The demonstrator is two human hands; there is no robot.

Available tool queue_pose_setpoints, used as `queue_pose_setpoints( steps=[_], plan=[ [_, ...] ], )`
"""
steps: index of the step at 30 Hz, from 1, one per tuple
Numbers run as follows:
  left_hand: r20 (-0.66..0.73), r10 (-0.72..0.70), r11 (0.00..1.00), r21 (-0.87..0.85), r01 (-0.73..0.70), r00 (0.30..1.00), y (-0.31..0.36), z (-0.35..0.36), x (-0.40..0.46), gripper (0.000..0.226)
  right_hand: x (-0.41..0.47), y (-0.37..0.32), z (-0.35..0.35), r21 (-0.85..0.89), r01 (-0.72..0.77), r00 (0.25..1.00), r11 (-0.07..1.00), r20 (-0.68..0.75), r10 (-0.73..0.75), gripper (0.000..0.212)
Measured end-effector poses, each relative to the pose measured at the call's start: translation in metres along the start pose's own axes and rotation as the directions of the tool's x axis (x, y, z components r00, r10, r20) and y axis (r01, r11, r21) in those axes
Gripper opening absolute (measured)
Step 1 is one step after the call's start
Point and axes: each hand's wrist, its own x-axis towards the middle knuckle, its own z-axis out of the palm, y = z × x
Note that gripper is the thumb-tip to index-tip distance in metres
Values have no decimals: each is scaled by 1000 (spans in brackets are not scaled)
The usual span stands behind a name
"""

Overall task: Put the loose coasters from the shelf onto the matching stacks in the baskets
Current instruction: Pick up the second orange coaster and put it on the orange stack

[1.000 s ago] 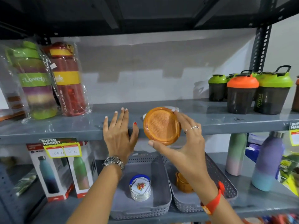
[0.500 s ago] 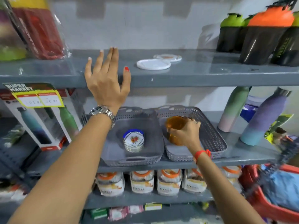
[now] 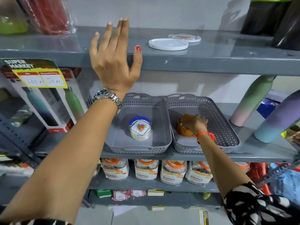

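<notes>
Grey metal shelving fills the view. Compared with 0.5 s ago, the right hand (image 3: 195, 123) has sunk into the right basket (image 3: 227, 127), fingers closed over the amber coaster (image 3: 182, 125), apparently atop its stack. The left hand (image 3: 113, 59) stays spread flat, empty, against the upper shelf (image 3: 211, 60), where 2 white coasters (image 3: 168, 44) lie. Jars (image 3: 172, 172) below read "Fitfizz"; a price tag (image 3: 32, 72) reads "SUPER MARKET".

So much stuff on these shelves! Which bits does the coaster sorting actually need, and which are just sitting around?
Part of the job:
- two loose coasters on the upper shelf
- flower-print stack in the left basket
- orange stack in the right basket, under the right hand
- left hand, resting on the shelf edge

Just lying about:
- pastel bottles
- boxed bottles
- jars below
</notes>
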Motion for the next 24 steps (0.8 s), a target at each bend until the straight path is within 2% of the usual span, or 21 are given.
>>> queue_pose_setpoints(
  steps=[4, 9, 12, 15, 17, 19, 21, 24],
  plan=[
    [-19, -6, 1000, 8, 6, 1000, 0, 1, 0, 51, -5, -1, 0, -101, -29, 999, 994, 22, 32, 79],
    [-20, -2, 1000, 16, 2, 1000, 0, 1, 0, 50, -8, -2, -2, -120, -18, 1000, 993, 15, 19, 67],
    [-9, -8, 1000, 17, 8, 1000, 1, 0, 3, 50, -21, -8, -8, -14, 26, 992, 1000, -121, -28, 51],
    [8, -11, 1000, 9, 10, 1000, 1, -2, 4, 50, -46, -18, -21, 69, 116, 943, 991, -320, -88, 44],
    [23, -18, 1000, 6, 18, 1000, 2, -4, 4, 50, -67, -25, -31, 112, 207, 883, 972, -448, -137, 40],
    [41, -17, 1000, -1, 17, 999, 2, -6, 4, 50, -88, -32, -44, 174, 349, 781, 921, -597, -183, 36],
    [61, -14, 1000, -13, 15, 998, 3, -6, 6, 50, -111, -43, -63, 250, 521, 642, 816, -745, -182, 30],
    [97, -36, 998, -41, 40, 995, 3, -8, 6, 51, -143, -61, -97, 218, 696, 426, 684, -892, -149, 23]
  ],
)
